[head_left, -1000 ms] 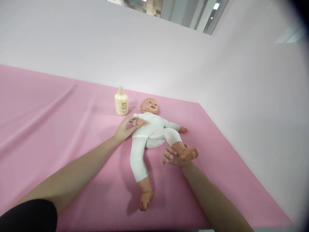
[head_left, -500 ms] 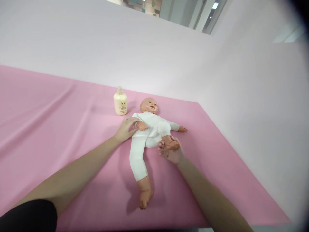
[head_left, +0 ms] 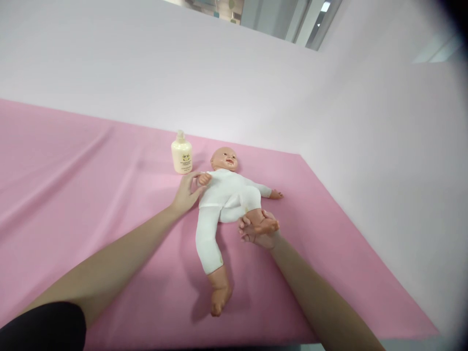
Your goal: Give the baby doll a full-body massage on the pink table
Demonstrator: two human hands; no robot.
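A baby doll (head_left: 224, 189) with a white cloth body lies on its back, head at the far end. My left hand (head_left: 185, 195) is closed round the doll's arm on the left, near its small fist (head_left: 204, 179); that arm is bent up beside the chest. Under the raised lower leg (head_left: 255, 217) on the right side, my right hand (head_left: 263, 240) curls its fingers round the ankle, and the knee is bent. The doll's other leg (head_left: 210, 241) stretches toward me on the cloth. Its other arm (head_left: 263, 189) reaches out to the right.
A cream pump bottle (head_left: 182, 158) stands left of the doll's head. Pink cloth (head_left: 139, 273) with a few folds covers the table. White walls (head_left: 234, 92) rise behind and to the right, with a window (head_left: 272, 17) at the top.
My left hand has moved the doll's arm up and outward, from over the belly to beside the chest. My right hand has brought the bent leg slightly downward, toward me.
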